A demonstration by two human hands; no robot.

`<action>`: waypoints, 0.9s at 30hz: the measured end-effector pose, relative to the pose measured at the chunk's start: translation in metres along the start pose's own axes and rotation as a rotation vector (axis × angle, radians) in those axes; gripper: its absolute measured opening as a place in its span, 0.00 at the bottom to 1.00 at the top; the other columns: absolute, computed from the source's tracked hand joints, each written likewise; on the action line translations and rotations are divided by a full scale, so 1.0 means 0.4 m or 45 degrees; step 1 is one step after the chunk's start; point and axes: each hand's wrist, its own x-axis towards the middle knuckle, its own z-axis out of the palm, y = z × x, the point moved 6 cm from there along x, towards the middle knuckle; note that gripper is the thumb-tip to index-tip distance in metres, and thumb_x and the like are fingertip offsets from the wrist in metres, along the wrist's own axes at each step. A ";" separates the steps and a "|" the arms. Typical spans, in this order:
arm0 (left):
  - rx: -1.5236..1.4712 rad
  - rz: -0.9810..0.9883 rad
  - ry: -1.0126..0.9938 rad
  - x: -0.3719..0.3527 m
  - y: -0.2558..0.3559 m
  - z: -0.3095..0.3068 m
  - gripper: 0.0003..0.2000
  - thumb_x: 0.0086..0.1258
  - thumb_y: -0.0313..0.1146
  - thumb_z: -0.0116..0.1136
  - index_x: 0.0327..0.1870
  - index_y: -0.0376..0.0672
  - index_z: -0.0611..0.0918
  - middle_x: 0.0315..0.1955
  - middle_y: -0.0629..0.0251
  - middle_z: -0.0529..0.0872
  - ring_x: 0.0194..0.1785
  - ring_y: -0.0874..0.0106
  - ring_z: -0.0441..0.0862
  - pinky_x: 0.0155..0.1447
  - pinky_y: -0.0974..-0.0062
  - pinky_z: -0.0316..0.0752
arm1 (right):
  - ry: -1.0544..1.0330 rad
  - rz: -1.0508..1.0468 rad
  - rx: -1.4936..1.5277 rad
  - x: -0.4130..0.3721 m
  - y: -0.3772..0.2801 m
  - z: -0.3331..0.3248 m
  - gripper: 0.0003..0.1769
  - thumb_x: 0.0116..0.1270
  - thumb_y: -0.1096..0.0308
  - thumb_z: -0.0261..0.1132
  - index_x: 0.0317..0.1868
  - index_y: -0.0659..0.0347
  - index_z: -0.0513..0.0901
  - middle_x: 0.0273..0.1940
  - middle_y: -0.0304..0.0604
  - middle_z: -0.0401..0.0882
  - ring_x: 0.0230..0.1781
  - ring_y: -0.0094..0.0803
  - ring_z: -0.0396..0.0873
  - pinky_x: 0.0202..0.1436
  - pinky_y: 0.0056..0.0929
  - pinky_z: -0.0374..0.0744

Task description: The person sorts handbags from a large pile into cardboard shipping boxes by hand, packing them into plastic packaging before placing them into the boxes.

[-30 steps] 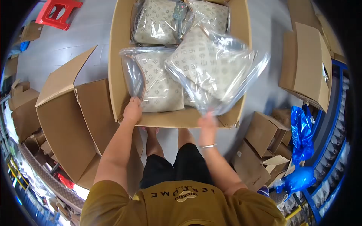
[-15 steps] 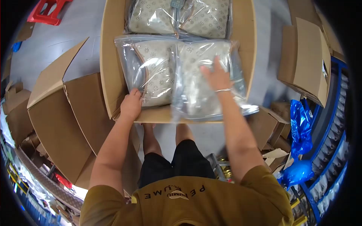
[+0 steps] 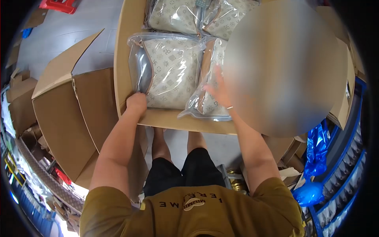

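Cream patterned bags in clear plastic lie inside an open cardboard box point(image 3: 189, 125). At the box's near left corner, my left hand point(image 3: 137, 103) is closed beside the lower left bag point(image 3: 169, 73), on the edge of its plastic; what its fingers hold is hidden. My right hand point(image 3: 222, 91) has its fingers spread over the lower right bag point(image 3: 209, 94), which shows a brown edge and is partly covered by a blurred round patch. Two more wrapped bags point(image 3: 173, 15) sit farther back in the box.
Another open cardboard box point(image 3: 59, 130) stands at the left. Top left is a red plastic stool point(image 3: 59, 4). Blue plastic point(image 3: 310, 193) hangs at the right by a blue-framed rack point(image 3: 335, 173). A blurred patch hides much of the right side.
The lower right bag now lies deeper and tilted against the lower left one, which sits flatter. My right hand has shifted slightly left and down. The box appears farther right in view.
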 end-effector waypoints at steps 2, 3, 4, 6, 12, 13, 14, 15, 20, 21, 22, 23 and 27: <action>0.013 -0.036 -0.030 0.009 0.008 -0.002 0.09 0.61 0.27 0.48 0.40 0.40 0.78 0.43 0.57 0.79 0.49 0.61 0.77 0.50 0.65 0.74 | -0.417 -0.143 -0.166 -0.032 -0.029 0.154 0.44 0.59 0.42 0.55 0.70 0.49 0.46 0.52 0.48 0.73 0.64 0.61 0.50 0.58 0.73 0.43; -0.012 -0.034 0.007 0.021 0.007 0.009 0.09 0.61 0.28 0.47 0.39 0.40 0.79 0.43 0.56 0.79 0.48 0.61 0.78 0.51 0.65 0.74 | -0.408 -0.161 -0.159 -0.033 -0.037 0.186 0.44 0.59 0.42 0.55 0.70 0.49 0.46 0.52 0.48 0.73 0.64 0.61 0.50 0.58 0.73 0.43; -0.036 -0.037 0.040 0.027 0.000 0.027 0.10 0.61 0.28 0.47 0.39 0.39 0.80 0.42 0.55 0.79 0.48 0.60 0.78 0.51 0.65 0.74 | -0.451 -0.126 -0.191 -0.036 -0.048 0.216 0.45 0.58 0.41 0.55 0.70 0.48 0.45 0.52 0.46 0.74 0.65 0.60 0.48 0.58 0.74 0.41; -0.068 -0.066 0.080 0.013 -0.007 0.031 0.10 0.60 0.28 0.47 0.39 0.39 0.80 0.42 0.55 0.80 0.47 0.60 0.79 0.51 0.66 0.74 | -0.534 -0.062 -0.266 -0.039 -0.069 0.240 0.47 0.58 0.40 0.55 0.70 0.47 0.42 0.53 0.42 0.74 0.67 0.58 0.43 0.57 0.77 0.37; -0.333 0.131 0.501 -0.114 0.010 -0.011 0.16 0.59 0.28 0.46 0.49 0.35 0.73 0.49 0.53 0.74 0.55 0.58 0.71 0.56 0.62 0.68 | -0.511 -0.038 -0.392 -0.020 -0.067 0.192 0.50 0.54 0.41 0.60 0.70 0.43 0.41 0.62 0.54 0.61 0.68 0.58 0.44 0.61 0.71 0.40; -0.438 0.195 0.693 -0.180 0.002 -0.034 0.19 0.58 0.29 0.47 0.52 0.34 0.71 0.51 0.52 0.73 0.58 0.56 0.68 0.61 0.62 0.63 | -0.589 -0.003 -0.348 -0.013 -0.080 0.167 0.50 0.53 0.43 0.61 0.70 0.42 0.42 0.65 0.60 0.54 0.67 0.59 0.45 0.62 0.68 0.43; -0.343 0.330 0.890 -0.250 0.000 -0.048 0.23 0.53 0.29 0.55 0.53 0.39 0.72 0.56 0.53 0.70 0.62 0.56 0.63 0.62 0.61 0.62 | -0.679 0.041 -0.368 -0.012 -0.103 0.142 0.48 0.54 0.45 0.61 0.70 0.42 0.44 0.63 0.60 0.57 0.67 0.58 0.47 0.61 0.69 0.44; -0.509 0.431 0.975 -0.333 -0.026 -0.049 0.22 0.52 0.28 0.56 0.52 0.40 0.72 0.56 0.53 0.70 0.62 0.55 0.64 0.63 0.60 0.61 | -0.596 -0.020 -0.379 -0.015 -0.112 0.135 0.46 0.55 0.48 0.61 0.70 0.44 0.46 0.61 0.60 0.61 0.66 0.58 0.50 0.61 0.65 0.47; -0.879 0.110 1.403 -0.675 -0.333 -0.050 0.21 0.51 0.22 0.57 0.50 0.43 0.74 0.54 0.53 0.70 0.61 0.54 0.65 0.65 0.59 0.57 | -0.563 -0.348 0.105 -0.046 -0.406 0.071 0.35 0.61 0.59 0.58 0.67 0.55 0.56 0.54 0.60 0.70 0.59 0.54 0.64 0.62 0.48 0.59; -0.868 -0.155 1.507 -0.708 -0.434 0.011 0.20 0.51 0.22 0.58 0.49 0.43 0.75 0.55 0.53 0.70 0.61 0.54 0.64 0.65 0.60 0.57 | -0.429 -0.551 0.353 -0.075 -0.550 0.019 0.29 0.62 0.63 0.57 0.63 0.59 0.62 0.54 0.58 0.71 0.56 0.54 0.67 0.60 0.42 0.63; -0.976 -0.441 1.542 -0.734 -0.534 0.097 0.20 0.54 0.23 0.57 0.51 0.43 0.73 0.56 0.52 0.68 0.61 0.54 0.63 0.64 0.60 0.58 | -0.291 -0.748 0.611 -0.106 -0.682 -0.041 0.24 0.62 0.67 0.56 0.59 0.63 0.67 0.53 0.57 0.72 0.52 0.53 0.70 0.58 0.37 0.66; -1.102 -0.679 1.501 -0.739 -0.626 0.202 0.22 0.56 0.26 0.58 0.55 0.43 0.71 0.57 0.50 0.67 0.61 0.53 0.63 0.63 0.59 0.59 | -0.186 -0.916 0.640 -0.137 -0.802 -0.075 0.21 0.62 0.69 0.56 0.56 0.64 0.71 0.49 0.56 0.74 0.50 0.53 0.71 0.57 0.37 0.67; -0.988 -1.006 0.674 -0.633 -0.818 0.612 0.26 0.58 0.33 0.59 0.59 0.46 0.68 0.61 0.58 0.65 0.64 0.56 0.60 0.64 0.55 0.57 | -0.004 -1.619 0.570 -0.202 -1.194 -0.078 0.15 0.58 0.73 0.60 0.47 0.65 0.77 0.35 0.54 0.78 0.41 0.50 0.74 0.47 0.37 0.73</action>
